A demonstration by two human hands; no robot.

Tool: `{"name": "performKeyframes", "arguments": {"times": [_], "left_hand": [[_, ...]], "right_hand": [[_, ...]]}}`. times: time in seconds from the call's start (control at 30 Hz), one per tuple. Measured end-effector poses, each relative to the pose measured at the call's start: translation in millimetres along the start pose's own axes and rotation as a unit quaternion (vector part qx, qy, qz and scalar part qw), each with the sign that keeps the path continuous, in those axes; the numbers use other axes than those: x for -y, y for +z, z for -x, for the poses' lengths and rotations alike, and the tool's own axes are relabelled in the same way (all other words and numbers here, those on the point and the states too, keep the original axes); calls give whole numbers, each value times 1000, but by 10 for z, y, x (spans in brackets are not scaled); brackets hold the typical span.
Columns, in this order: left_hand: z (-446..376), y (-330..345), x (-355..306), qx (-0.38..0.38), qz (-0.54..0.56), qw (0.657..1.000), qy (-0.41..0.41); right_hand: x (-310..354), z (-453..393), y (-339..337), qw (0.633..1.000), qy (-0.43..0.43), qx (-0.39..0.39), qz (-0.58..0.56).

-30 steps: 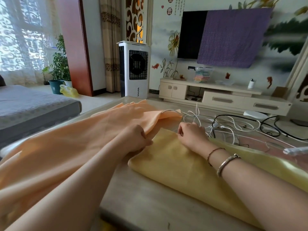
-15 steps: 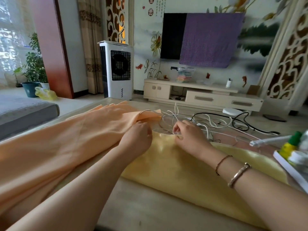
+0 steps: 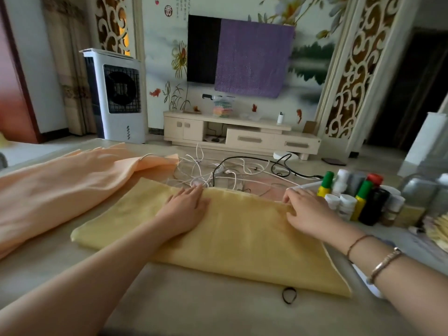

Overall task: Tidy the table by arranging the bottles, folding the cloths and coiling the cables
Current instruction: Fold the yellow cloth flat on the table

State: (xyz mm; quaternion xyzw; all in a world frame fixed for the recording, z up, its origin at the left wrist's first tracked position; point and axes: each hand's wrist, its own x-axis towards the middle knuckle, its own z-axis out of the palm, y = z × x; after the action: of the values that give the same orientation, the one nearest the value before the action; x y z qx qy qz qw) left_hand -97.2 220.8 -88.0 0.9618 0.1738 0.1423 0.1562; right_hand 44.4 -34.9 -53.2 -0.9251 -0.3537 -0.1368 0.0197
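Head view: left hand (image 3: 185,209) presses flat, fingers straight, on the yellow cloth (image 3: 218,241); right hand (image 3: 306,212) fingers pinch its far edge.

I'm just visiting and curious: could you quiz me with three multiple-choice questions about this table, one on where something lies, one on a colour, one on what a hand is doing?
1. Where does the tangle of cables lie?
A. Beyond the yellow cloth's far edge
B. On top of the bottles
C. On the near table edge

2. What colour is the cloth under both hands?
A. Purple
B. Yellow
C. White

3. How does the left hand meet the cloth?
A. Lifted clear of it
B. Wrapped round a bottle
C. Lying flat on it with straight fingers

Answers:
1 A: the cables sit past the yellow cloth, towards the room.
2 B: the folded cloth is yellow; the peach cloth lies to its left.
3 C: the palm rests on the fabric, while the right hand grips the far edge.
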Motion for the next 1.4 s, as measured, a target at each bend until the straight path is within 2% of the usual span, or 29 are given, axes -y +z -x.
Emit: {"name": "performKeyframes", "arguments": {"times": [0.23,0.4,0.53,0.7,0.87,0.97,1.03,1.2,1.4], "left_hand": [[-21,-1,-35,-15,12,1000,-3],[-36,-98,-42,-21,45,998,35],[-98,-186,-50,-10,61,996,62],[-193,-287,-67,12,58,996,69],[-119,-479,48,-59,-75,991,99],[83,-663,150,-125,-115,976,136],[228,-778,200,-134,-120,972,151],[705,-968,164,-77,-235,947,205],[1179,-1010,54,-9,-319,923,217]], "right_hand": [[33,-134,51,999,25,-17,-20],[177,-257,90,997,33,41,-61],[293,-304,58,995,26,-12,-96],[343,-181,-150,985,-73,-89,-125],[383,67,-360,971,-161,-129,-124],[410,256,-465,971,-181,-109,-117],[414,356,-491,974,-176,-81,-116],[484,635,-553,973,-198,1,-122],[463,944,-567,966,-228,55,-109]]}}
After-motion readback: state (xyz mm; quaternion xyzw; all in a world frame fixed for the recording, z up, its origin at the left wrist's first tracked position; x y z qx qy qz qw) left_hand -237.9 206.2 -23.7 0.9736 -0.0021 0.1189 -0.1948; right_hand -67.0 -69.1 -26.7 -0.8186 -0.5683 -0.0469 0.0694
